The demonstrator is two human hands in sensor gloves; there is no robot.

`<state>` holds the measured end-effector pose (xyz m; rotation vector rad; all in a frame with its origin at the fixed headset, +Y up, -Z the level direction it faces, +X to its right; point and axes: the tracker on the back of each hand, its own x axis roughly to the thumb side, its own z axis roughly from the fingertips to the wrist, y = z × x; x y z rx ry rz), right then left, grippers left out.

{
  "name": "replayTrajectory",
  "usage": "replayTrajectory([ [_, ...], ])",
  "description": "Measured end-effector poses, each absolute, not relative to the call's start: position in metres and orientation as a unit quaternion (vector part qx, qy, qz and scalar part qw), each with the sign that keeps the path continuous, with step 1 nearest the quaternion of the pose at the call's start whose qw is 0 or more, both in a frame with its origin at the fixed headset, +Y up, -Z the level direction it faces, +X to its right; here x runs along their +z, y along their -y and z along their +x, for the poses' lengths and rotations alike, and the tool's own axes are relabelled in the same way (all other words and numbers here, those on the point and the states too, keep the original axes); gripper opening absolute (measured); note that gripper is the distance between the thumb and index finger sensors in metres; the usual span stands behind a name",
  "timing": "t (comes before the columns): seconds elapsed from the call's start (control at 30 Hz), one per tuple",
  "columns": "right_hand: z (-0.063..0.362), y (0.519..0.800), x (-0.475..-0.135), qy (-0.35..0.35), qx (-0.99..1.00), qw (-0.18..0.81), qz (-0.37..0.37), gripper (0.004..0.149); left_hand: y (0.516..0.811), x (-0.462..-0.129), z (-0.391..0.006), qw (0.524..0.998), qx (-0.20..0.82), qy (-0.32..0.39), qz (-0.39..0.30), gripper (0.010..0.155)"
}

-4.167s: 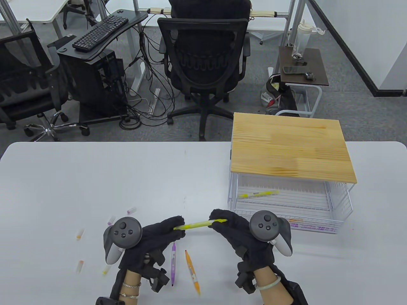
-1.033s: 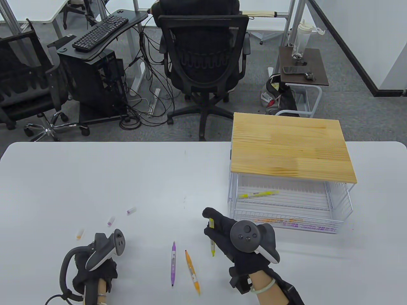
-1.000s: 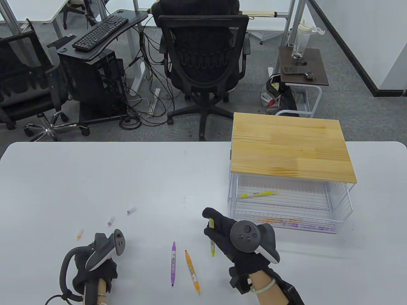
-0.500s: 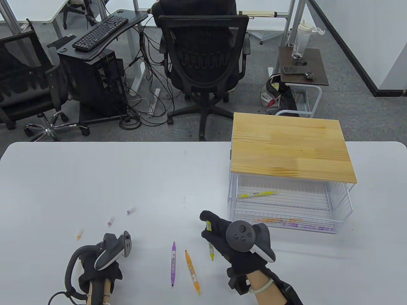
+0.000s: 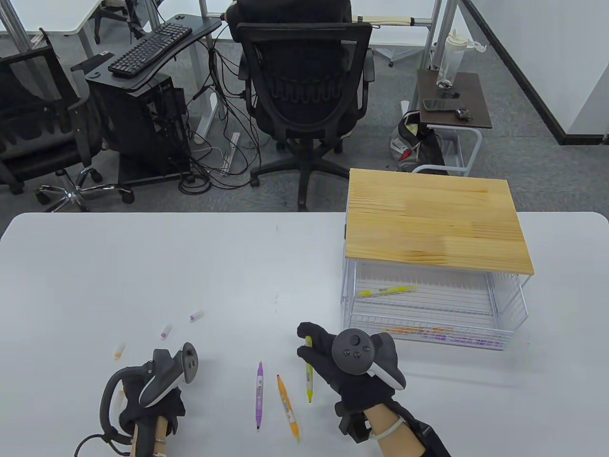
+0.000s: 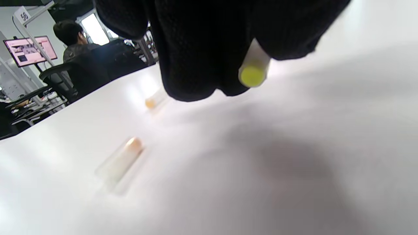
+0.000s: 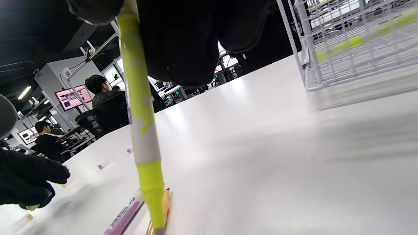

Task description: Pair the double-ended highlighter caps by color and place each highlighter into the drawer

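Table view: right hand (image 5: pixel 347 366) pinches the upper end of a yellow highlighter (image 5: pixel 309 376), whose uncapped tip hangs toward the table (image 5: pixel 190 266), just right of the orange highlighter (image 5: pixel 288 407) and purple highlighter (image 5: pixel 259 388). Open tabletop lies between it and the wire drawer (image 5: pixel 428 309). Left hand (image 5: pixel 152 404) sits near the front edge.

Left wrist view: curled fingers (image 6: pixel 202 49) grip a yellow-ended cap (image 6: pixel 253 67) above the table.

Right wrist view: fingers clamp the yellow highlighter's top; its barrel is lime with a white label.

- A black mesh office chair (image 5: pixel 304 90) stands beyond the table.
- A black keyboard (image 5: pixel 150 49) lies on a desk.
- A phone (image 5: pixel 441 104) rests on a brown side table (image 5: pixel 468 102).
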<state>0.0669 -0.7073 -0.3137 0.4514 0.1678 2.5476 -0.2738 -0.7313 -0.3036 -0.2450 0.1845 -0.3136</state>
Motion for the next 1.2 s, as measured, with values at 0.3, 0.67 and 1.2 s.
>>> replayTrajectory([
  [0.3,0.078,0.708,-0.320,-0.078,0.925,0.333,0.164,0.049,0.679,-0.299,-0.254,0.996,0.054,-0.034,-0.056,0.059],
  [0.67,0.085,0.712,-0.323,-0.101,0.906,0.373,0.172,0.049,0.687,-0.309,-0.250,0.958,0.286,-0.010,-0.002,0.059],
  [1.2,0.105,0.702,-0.324,-0.132,0.827,0.504,0.213,0.049,0.680,-0.309,-0.229,0.933,0.340,0.117,0.018,0.056],
])
